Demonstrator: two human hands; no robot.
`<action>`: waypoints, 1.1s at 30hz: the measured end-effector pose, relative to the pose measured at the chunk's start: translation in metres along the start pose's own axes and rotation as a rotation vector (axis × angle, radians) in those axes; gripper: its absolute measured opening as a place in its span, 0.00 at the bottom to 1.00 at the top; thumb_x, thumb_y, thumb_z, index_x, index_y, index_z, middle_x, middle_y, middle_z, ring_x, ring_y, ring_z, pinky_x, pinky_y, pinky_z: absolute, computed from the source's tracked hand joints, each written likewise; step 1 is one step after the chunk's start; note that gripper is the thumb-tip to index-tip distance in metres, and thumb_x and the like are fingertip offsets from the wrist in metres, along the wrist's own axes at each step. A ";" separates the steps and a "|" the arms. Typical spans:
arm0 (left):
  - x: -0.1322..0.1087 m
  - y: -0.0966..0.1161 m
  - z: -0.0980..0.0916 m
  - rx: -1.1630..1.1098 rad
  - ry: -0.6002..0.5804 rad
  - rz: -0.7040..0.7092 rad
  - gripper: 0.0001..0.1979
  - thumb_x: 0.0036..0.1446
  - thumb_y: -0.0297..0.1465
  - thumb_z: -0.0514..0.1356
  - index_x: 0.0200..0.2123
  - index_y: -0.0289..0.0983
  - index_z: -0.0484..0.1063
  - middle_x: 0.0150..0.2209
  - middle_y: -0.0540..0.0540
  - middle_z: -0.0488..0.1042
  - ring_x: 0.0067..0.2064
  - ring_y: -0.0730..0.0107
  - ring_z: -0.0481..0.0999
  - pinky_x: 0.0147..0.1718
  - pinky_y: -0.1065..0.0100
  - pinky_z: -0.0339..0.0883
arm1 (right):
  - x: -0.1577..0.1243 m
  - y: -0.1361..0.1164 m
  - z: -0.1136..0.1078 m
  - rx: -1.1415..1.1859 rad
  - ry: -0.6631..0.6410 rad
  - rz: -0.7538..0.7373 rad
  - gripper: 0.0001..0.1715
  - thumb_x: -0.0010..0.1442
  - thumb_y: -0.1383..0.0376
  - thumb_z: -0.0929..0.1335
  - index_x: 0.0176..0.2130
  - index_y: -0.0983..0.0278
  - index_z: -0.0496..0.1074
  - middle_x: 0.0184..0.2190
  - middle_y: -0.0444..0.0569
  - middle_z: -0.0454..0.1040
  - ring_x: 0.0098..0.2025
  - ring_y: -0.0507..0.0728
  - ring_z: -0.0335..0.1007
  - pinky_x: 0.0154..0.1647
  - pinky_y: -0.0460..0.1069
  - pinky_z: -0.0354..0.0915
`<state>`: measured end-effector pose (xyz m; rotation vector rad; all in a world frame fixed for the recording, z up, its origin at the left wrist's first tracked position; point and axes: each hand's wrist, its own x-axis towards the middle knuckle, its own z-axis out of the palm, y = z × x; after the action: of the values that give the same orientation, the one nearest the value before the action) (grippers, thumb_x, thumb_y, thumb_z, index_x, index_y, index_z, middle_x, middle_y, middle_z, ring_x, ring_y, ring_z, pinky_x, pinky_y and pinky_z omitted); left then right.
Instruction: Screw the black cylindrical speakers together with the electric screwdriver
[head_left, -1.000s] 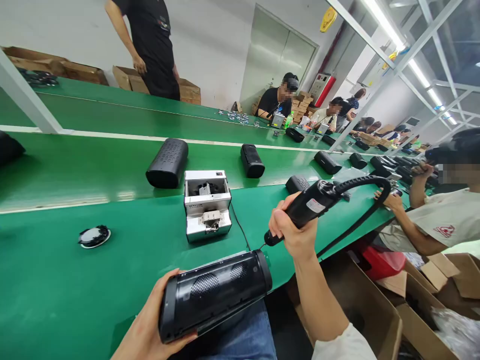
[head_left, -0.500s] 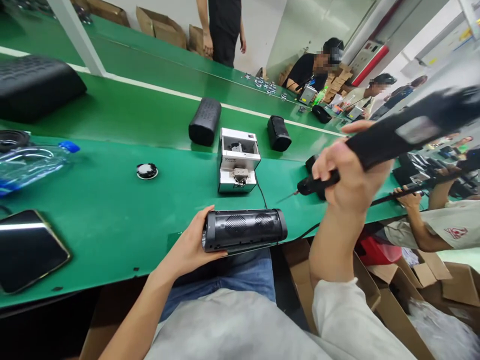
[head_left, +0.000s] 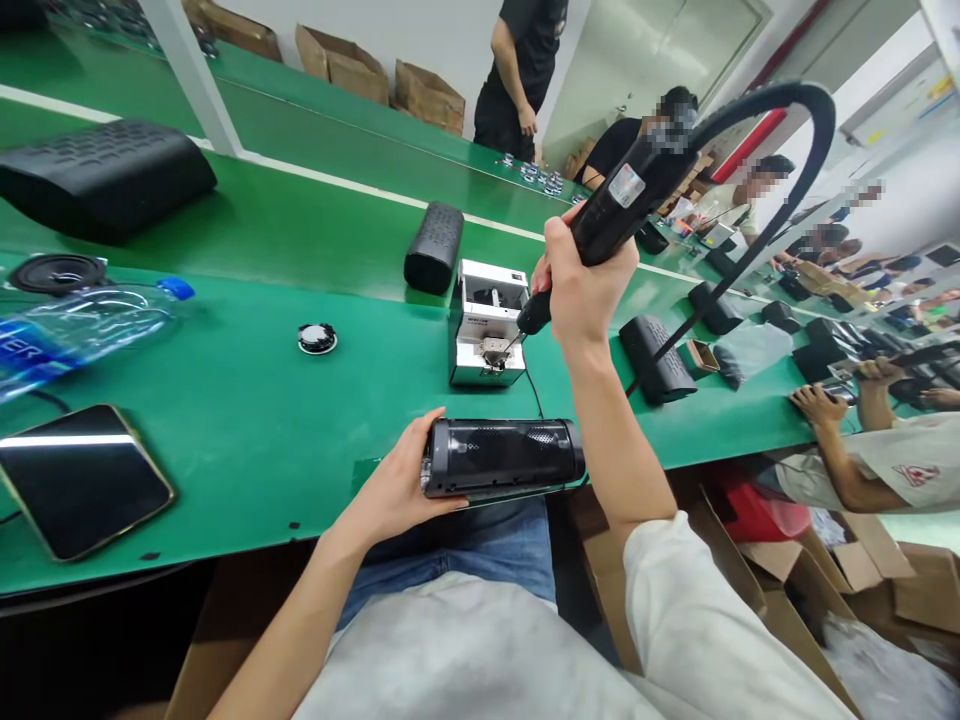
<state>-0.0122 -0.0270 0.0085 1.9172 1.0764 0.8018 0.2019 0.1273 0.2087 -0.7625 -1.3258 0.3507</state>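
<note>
My left hand (head_left: 409, 478) grips the left end of a black speaker housing (head_left: 502, 458) that lies lengthwise at the table's front edge. In my right hand (head_left: 589, 270) is a black electric screwdriver (head_left: 626, 195), fingers wrapped around its body. Its thin bit points down and left, with the tip at the front of a white and black screw feeder (head_left: 489, 325). Whether a screw sits on the tip is too small to tell. A thick black cable (head_left: 795, 180) arcs from the screwdriver's top end down to the right.
A phone (head_left: 86, 480), a water bottle (head_left: 90, 325) and a small round part (head_left: 317, 338) lie on the green table (head_left: 247, 420) to the left. Black speaker shells (head_left: 433, 247) stand behind and to the right. A co-worker's hands (head_left: 821, 405) work at the far right.
My right hand has swung left with the screwdriver, bringing its tip to the screw feeder. My left hand still holds the speaker housing. The view has shifted slightly.
</note>
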 end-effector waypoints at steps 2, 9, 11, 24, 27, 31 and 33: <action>0.000 0.001 0.000 0.002 0.003 0.007 0.58 0.57 0.41 0.77 0.79 0.48 0.44 0.75 0.33 0.61 0.75 0.36 0.68 0.72 0.39 0.67 | 0.001 0.003 0.000 0.002 -0.006 0.016 0.26 0.71 0.41 0.72 0.42 0.57 0.63 0.27 0.35 0.60 0.20 0.48 0.64 0.23 0.47 0.64; 0.002 0.001 0.000 0.004 0.033 0.092 0.63 0.56 0.41 0.79 0.82 0.47 0.41 0.76 0.31 0.61 0.76 0.33 0.66 0.73 0.36 0.65 | -0.011 -0.037 -0.017 0.063 -0.046 0.088 0.25 0.63 0.44 0.78 0.37 0.54 0.66 0.21 0.34 0.58 0.18 0.51 0.55 0.21 0.51 0.61; 0.001 0.000 0.001 0.010 0.035 0.123 0.67 0.57 0.41 0.79 0.83 0.48 0.35 0.77 0.30 0.59 0.77 0.32 0.64 0.74 0.34 0.64 | -0.019 -0.071 -0.023 0.133 -0.070 0.092 0.16 0.63 0.56 0.78 0.36 0.54 0.68 0.20 0.34 0.58 0.17 0.51 0.54 0.19 0.51 0.58; 0.000 -0.006 0.004 0.015 0.064 0.216 0.71 0.57 0.48 0.79 0.84 0.45 0.32 0.77 0.28 0.59 0.77 0.32 0.64 0.74 0.36 0.64 | -0.087 -0.177 -0.003 0.398 -0.057 0.270 0.10 0.54 0.74 0.69 0.32 0.59 0.70 0.16 0.32 0.60 0.12 0.45 0.48 0.11 0.43 0.54; 0.002 -0.005 0.004 0.007 0.076 0.222 0.69 0.58 0.49 0.78 0.84 0.44 0.34 0.78 0.28 0.58 0.78 0.32 0.63 0.76 0.35 0.62 | -0.088 -0.171 -0.008 0.435 -0.110 0.229 0.13 0.53 0.74 0.72 0.30 0.58 0.68 0.15 0.32 0.59 0.11 0.44 0.44 0.09 0.43 0.51; 0.003 -0.005 0.004 0.009 0.081 0.201 0.69 0.58 0.50 0.78 0.84 0.43 0.34 0.79 0.28 0.57 0.79 0.32 0.61 0.76 0.35 0.60 | -0.087 -0.163 -0.019 0.397 -0.225 0.155 0.19 0.56 0.68 0.78 0.28 0.56 0.65 0.15 0.32 0.59 0.08 0.47 0.44 0.05 0.45 0.49; 0.003 -0.006 0.004 0.012 0.083 0.185 0.69 0.58 0.50 0.78 0.84 0.43 0.35 0.79 0.27 0.57 0.79 0.32 0.61 0.76 0.36 0.60 | -0.089 -0.158 -0.027 0.377 -0.235 0.096 0.18 0.58 0.64 0.81 0.31 0.55 0.69 0.15 0.31 0.57 0.08 0.47 0.44 0.05 0.46 0.49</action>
<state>-0.0097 -0.0236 0.0021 2.0304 0.9633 0.9870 0.1772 -0.0500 0.2484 -0.4775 -1.3897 0.7626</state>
